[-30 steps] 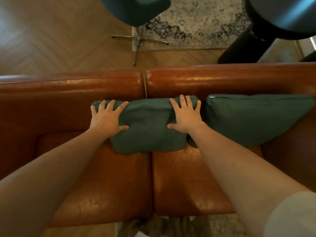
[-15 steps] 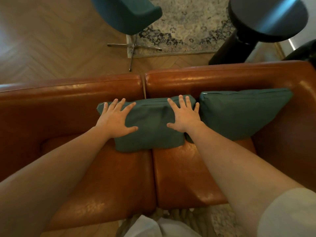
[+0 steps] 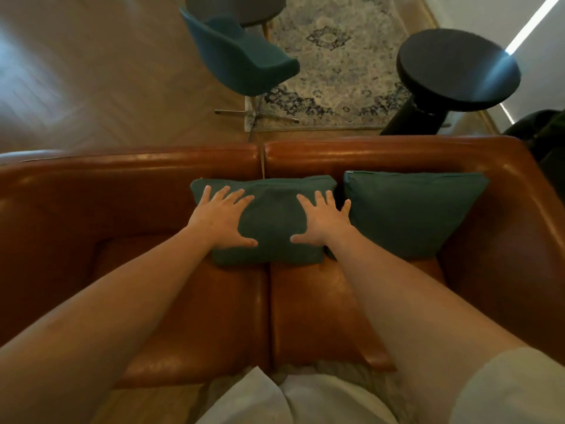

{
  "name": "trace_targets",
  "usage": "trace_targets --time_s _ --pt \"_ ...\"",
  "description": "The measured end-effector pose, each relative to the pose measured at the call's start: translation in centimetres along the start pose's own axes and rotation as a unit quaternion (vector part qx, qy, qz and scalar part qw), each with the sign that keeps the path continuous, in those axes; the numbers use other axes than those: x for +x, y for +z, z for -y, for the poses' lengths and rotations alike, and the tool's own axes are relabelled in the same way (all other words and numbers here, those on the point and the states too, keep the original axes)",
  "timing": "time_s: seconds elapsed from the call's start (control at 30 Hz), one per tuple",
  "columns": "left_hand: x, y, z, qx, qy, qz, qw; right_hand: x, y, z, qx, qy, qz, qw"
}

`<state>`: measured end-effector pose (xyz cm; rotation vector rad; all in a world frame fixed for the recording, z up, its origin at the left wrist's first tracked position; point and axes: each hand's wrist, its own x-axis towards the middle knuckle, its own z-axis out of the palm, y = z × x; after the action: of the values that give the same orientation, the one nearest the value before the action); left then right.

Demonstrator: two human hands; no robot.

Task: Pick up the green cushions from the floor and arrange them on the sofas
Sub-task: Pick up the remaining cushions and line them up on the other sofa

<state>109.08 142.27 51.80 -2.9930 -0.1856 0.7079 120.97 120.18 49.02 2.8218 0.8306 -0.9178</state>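
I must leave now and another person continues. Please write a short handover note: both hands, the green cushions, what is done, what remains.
Left hand: open, flat on the middle cushion.
Right hand: open, flat on the same cushion.
Middle cushion leans on the backrest, across the seam of the brown sofa. Second cushion stands beside it, toward the right corner.
Done: two cushions placed.
Left: release the middle one; look for more on the floor, none is in view.
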Motion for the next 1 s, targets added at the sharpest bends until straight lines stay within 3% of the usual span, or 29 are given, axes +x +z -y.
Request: trace_targets --time_s 0.23,0.47,1.0 --pt "-5.4 1.5 -9.1 -0.024 -0.085 -0.006 0.996 -5.5 2.8 -5.2 -0.039 -0.073 0.004 0.997" --pt "-11.8 3.1 -16.7 -0.04 -0.115 -0.004 0.993 -12.1 5.6 -10.0 -0.061 -0.109 -0.008 0.992" --pt "-31.5 12.1 -23.4 -0.04 -0.108 -0.03 0.993 -31.7 18.6 -7.5 -0.009 -0.071 -0.042 0.997"
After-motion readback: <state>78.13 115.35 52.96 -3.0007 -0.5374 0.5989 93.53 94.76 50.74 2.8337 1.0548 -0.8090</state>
